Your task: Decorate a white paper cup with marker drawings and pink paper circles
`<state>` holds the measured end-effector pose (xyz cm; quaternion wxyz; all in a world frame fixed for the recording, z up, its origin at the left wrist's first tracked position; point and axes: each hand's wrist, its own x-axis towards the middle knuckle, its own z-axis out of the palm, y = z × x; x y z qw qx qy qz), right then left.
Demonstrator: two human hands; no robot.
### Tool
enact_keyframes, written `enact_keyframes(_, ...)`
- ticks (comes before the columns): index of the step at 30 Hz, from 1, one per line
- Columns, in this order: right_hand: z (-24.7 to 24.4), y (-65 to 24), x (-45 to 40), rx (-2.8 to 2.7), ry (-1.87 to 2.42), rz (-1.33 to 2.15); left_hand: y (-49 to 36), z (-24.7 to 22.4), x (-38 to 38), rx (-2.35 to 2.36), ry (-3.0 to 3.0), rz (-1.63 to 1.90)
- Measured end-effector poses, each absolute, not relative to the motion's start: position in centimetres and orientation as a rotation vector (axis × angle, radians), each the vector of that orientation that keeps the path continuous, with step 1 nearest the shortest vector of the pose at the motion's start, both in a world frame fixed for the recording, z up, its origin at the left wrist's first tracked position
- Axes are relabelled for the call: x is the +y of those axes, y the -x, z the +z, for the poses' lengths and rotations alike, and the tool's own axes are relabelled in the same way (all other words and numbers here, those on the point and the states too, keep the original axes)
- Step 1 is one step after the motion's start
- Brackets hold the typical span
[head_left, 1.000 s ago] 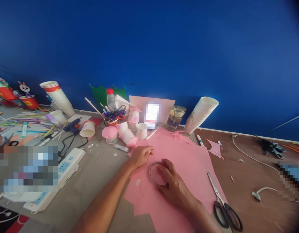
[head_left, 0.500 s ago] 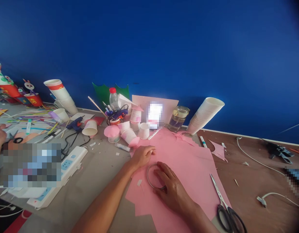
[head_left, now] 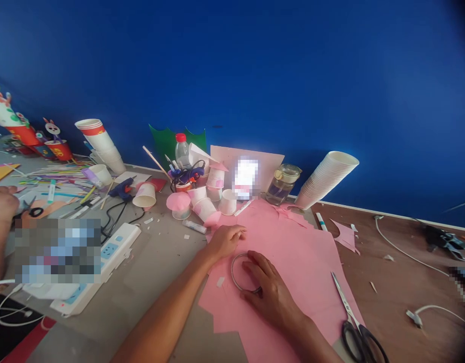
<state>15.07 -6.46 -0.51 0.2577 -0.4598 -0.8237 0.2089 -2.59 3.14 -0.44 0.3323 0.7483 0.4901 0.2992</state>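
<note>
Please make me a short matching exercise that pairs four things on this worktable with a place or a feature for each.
Things:
1. Ring
2. Scissors
3. Bottle
4. All-white cup stack

Places and features:
A. Has a red cap
B. Leans beside the glass jar
C. On the pink paper, touched by the right hand
D. Has black handles

Right pairs: 1-C, 2-D, 3-A, 4-B

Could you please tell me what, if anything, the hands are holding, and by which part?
The right hand holds the thin, grey, metallic-looking ring by its right side; the left hand rests on the pink paper sheet, visibly holding nothing.
</note>
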Motion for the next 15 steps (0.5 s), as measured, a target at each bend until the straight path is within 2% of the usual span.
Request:
enact_keyframes(10, -0.4, -17.9, -5.8, -2.076, 1.175, 0.865, 2.7, -0.2, 3.2, 1.272, -1.932, 0.749)
enact_keyframes(15, -0.8, -17.5, -5.6, -2.177, 1.140, 0.750, 2.7, -0.4, 3.3, 1.265, -1.920, 0.755)
